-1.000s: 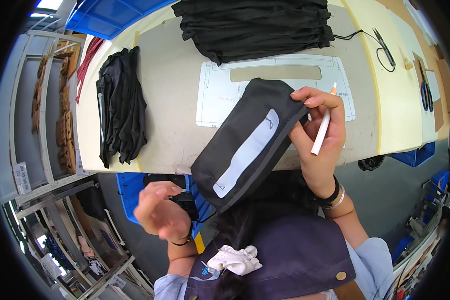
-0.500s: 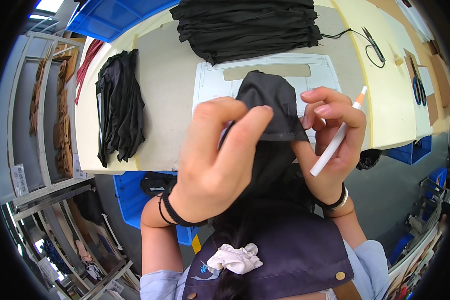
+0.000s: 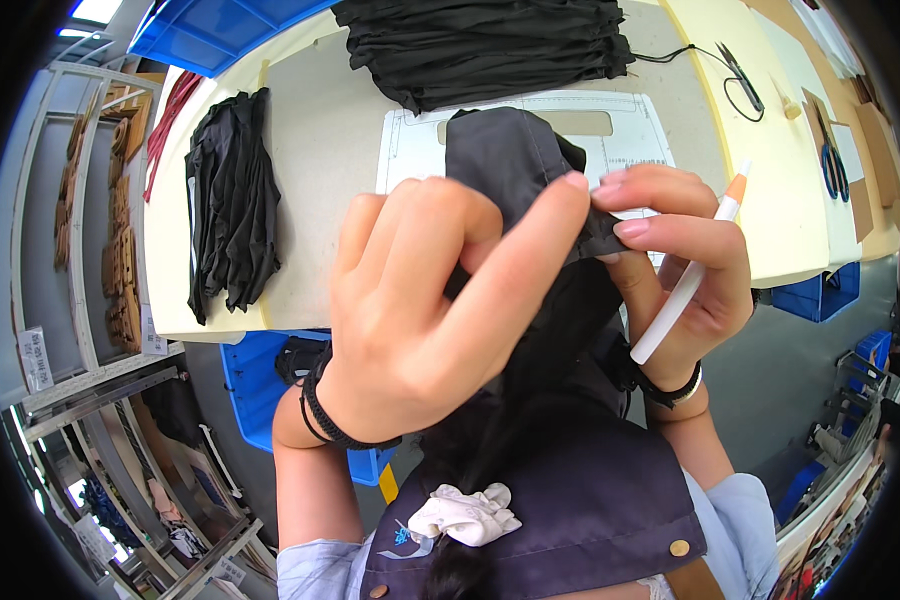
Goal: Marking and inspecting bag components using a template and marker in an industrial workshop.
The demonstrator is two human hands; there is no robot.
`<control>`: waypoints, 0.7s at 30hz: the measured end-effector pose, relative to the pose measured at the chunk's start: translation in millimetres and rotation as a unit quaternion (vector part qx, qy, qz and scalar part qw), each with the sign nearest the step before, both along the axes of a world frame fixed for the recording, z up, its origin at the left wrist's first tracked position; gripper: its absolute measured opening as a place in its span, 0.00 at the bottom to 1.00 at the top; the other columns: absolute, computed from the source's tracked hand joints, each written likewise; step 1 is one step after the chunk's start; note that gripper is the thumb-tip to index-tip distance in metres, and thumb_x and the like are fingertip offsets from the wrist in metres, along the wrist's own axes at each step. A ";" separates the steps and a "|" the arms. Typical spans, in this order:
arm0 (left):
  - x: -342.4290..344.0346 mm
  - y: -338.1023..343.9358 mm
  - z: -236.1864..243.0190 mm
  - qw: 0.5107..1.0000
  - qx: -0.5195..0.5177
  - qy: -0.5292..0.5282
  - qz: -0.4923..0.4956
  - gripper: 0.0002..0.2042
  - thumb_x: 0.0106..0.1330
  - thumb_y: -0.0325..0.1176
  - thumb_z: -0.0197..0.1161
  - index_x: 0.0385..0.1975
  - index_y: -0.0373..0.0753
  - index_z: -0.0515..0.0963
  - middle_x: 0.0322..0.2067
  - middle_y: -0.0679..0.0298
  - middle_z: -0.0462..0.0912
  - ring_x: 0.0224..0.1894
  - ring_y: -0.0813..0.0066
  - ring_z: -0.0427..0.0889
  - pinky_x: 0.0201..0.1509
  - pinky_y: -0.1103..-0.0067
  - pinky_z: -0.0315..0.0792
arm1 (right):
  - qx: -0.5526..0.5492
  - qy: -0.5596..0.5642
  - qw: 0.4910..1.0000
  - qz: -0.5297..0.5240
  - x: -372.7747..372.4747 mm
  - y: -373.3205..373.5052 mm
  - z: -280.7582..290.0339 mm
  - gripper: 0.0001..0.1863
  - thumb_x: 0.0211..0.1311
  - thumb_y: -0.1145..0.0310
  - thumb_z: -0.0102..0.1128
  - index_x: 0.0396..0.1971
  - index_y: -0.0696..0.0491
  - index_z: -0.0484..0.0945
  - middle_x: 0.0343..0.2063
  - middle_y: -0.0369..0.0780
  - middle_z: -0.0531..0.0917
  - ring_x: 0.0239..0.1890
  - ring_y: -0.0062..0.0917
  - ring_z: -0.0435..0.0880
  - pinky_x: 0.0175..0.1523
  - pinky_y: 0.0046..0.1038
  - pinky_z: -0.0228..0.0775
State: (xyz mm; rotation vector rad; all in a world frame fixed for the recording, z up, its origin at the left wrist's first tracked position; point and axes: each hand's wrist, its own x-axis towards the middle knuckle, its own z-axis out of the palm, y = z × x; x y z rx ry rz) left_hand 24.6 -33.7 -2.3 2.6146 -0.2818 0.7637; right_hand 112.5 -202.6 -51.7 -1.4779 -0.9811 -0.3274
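Note:
A black fabric piece (image 3: 500, 160) is raised between my hands above a white plastic template (image 3: 410, 150) lying on the work surface. My left hand (image 3: 435, 305) is curled over the fabric, its index fingertip pressing near the edge by my right fingers; its thumb is hidden. My right hand (image 3: 700, 275) pinches a corner of the fabric with thumb and fingertips, and also holds a white pen-like stick (image 3: 678, 300) with an orange band, slanting across the fingers.
Black fabric piles (image 3: 480, 40) (image 3: 230, 200) lie on the table (image 3: 310, 120). A blue bin (image 3: 210, 30) is back left, another (image 3: 250, 390) below the front edge. Small snips (image 3: 740, 80), blue-handled scissors (image 3: 835, 170) and a wooden peg (image 3: 792, 105) lie right. Shelving (image 3: 85, 300) stands left.
My left hand has risen from below the table edge onto the fabric. The piece has been turned over, hiding its pale strip. My right hand has shifted right, still pinching it.

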 end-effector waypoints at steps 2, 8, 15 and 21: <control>1.3 1.5 -2.5 0.999 -0.038 0.018 0.015 0.23 0.41 0.15 0.67 0.43 0.35 0.83 0.27 0.63 0.69 0.26 0.73 0.71 0.29 0.80 0.66 | 0.025 -0.004 1.000 0.001 1.1 3.5 -1.8 0.10 0.61 0.77 0.64 0.37 0.56 0.71 0.39 0.51 0.83 0.47 0.41 0.82 0.56 0.40 0.73; 4.6 14.4 -0.8 0.999 -0.002 0.005 -0.046 0.15 0.43 0.15 0.63 0.34 0.30 0.83 0.34 0.57 0.79 0.37 0.67 0.81 0.37 0.79 0.74 | 0.015 -0.042 0.999 0.024 5.9 -1.2 -0.4 0.06 0.66 0.80 0.56 0.39 0.58 0.70 0.37 0.54 0.84 0.43 0.44 0.85 0.53 0.40 0.77; -10.6 19.0 0.4 0.931 -0.262 0.220 -0.129 0.09 0.59 0.15 0.59 0.40 0.28 0.77 0.38 0.55 0.84 0.38 0.71 0.84 0.43 0.80 0.76 | -0.001 0.198 0.979 0.040 -8.4 -17.0 8.0 0.07 0.59 0.87 0.58 0.35 0.60 0.75 0.33 0.47 0.83 0.37 0.30 0.85 0.46 0.26 0.77; -23.2 8.7 -29.5 0.839 -0.419 0.346 -0.026 0.04 0.72 0.24 0.54 0.41 0.30 0.74 0.33 0.66 0.79 0.38 0.85 0.75 0.45 0.87 0.67 | -0.094 0.445 0.887 0.074 -19.8 -22.8 -7.1 0.08 0.61 0.83 0.62 0.39 0.58 0.79 0.33 0.36 0.83 0.36 0.14 0.81 0.43 0.17 0.72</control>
